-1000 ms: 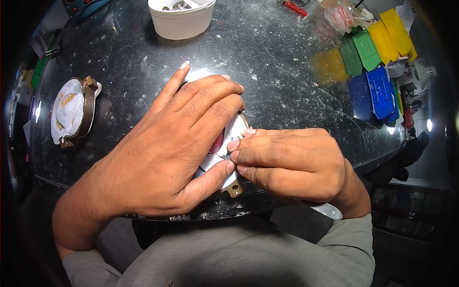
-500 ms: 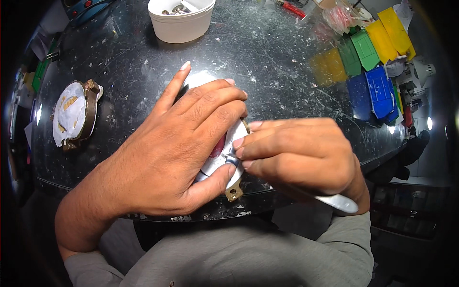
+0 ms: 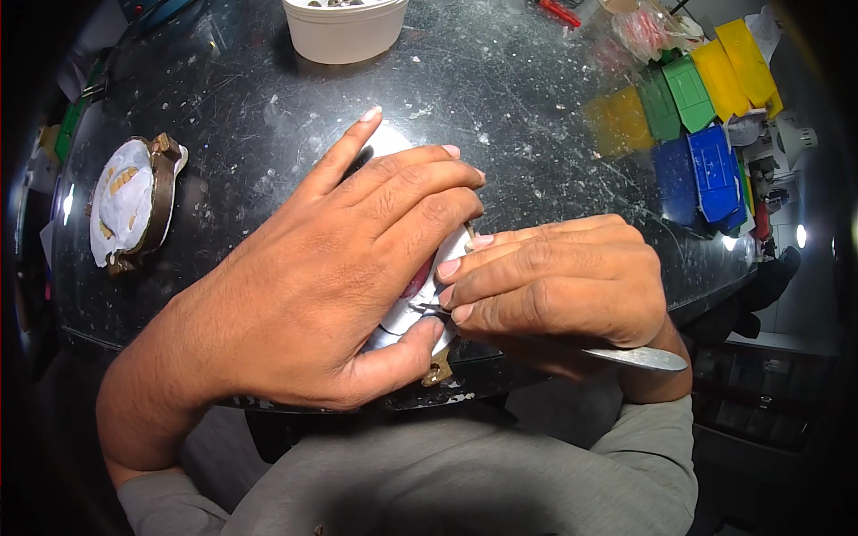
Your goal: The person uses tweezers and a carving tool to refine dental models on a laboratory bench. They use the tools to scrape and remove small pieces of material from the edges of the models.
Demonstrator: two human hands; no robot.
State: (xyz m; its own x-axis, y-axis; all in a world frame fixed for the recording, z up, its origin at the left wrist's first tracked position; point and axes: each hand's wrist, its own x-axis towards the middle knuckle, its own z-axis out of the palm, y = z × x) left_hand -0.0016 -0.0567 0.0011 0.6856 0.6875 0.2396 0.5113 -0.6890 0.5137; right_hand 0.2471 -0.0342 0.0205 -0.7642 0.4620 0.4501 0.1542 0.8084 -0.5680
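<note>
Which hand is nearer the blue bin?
Right. The right hand is apart from the blue bin, to its lower left in the picture; the left hand is farther left.

The tool point(image 3: 639, 359) looks smooth metal, the tabletop point(image 3: 527, 134) glossy but scratched.

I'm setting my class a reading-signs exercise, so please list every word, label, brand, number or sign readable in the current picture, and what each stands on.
None that I can read.
White tub: no lettering seen on the side in view.
Blue bin and green bin: no lettering I can make out.
Metal tool in the right hand: no readable marks.
Items along the dark edges: too small or blurred to tell.
</note>
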